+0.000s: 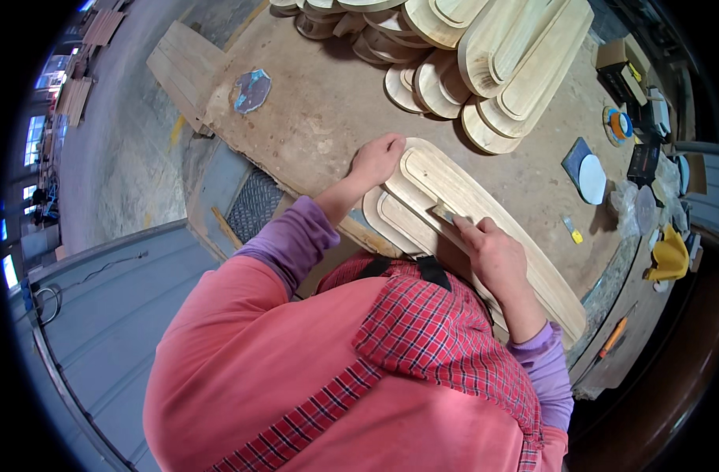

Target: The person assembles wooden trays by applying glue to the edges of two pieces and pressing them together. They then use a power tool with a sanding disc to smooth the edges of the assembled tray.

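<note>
A long pale wooden board (524, 244) with a rounded end and a raised, rounded inner panel lies slantwise along the near table edge. My left hand (377, 161) is closed over its far rounded end, the fingertips partly hidden. Between the fingers of my right hand (497, 256) is a small flat scraper-like tool (442, 211), its tip on the board along the border of the raised panel. How the tool's handle looks is hidden by the fingers. A second similar board (392, 220) sits under the first, nearer my body.
Several stacked boards (524, 79) of the same shape fill the table's far side. A blue pad with a white disc (591, 179), a small yellow-ended tool (573, 230), tape rolls (617, 124) and a yellow cloth (669, 253) lie right. A bluish patch (252, 90) marks the table (320, 102).
</note>
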Demonstrator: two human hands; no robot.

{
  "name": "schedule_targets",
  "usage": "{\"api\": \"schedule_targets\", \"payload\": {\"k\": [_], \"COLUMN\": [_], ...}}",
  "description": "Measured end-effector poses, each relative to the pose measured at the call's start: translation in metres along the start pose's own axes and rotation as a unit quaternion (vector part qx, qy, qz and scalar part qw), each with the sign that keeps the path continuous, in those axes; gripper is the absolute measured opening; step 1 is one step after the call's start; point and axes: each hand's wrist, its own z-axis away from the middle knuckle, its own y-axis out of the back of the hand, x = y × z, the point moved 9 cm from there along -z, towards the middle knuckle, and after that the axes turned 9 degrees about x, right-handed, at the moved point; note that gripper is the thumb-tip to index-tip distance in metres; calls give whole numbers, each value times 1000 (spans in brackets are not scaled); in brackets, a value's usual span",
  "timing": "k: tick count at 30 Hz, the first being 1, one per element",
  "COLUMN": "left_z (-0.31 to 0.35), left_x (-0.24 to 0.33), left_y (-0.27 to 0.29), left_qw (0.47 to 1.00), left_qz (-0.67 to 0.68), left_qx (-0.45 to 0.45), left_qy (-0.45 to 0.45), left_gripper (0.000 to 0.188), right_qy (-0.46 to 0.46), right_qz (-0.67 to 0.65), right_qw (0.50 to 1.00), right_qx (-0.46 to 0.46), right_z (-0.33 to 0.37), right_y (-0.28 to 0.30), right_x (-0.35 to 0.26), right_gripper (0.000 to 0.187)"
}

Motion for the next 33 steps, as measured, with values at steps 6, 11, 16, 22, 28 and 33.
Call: {"api": "schedule_targets", "payload": {"k": [6,11,16,22,28,33], "left_z": [1,2,4,3,2,6], "left_x": [-5,-2,0,-3,-4,2], "left_y": [-3,-1,0,0,-2,1], "left_qw": [999,999,999,999,999,999], "left_qz": [15,3,0,-11,16,-11], "left_qx": [-17,-17,-17,-9,-8,-6], "left_qy": [35,34,45,31,37,50], "left_gripper": [36,36,37,35,34,34], "right_qy": [18,49,65,60,67,81], "right_qz": [15,61,49,47,-22,-29], "right_qw": [1000,997,996,996,997,996], "right_qx": [11,-18,23,-37,33,39], "right_z": [-10,-9,-16,-12,-41,-65], "right_y": [-3,5,0,17,5,9], "right_x": [-8,-4,-5,7,10,-21], "right_gripper": [33,33,30,30,38,37]}}
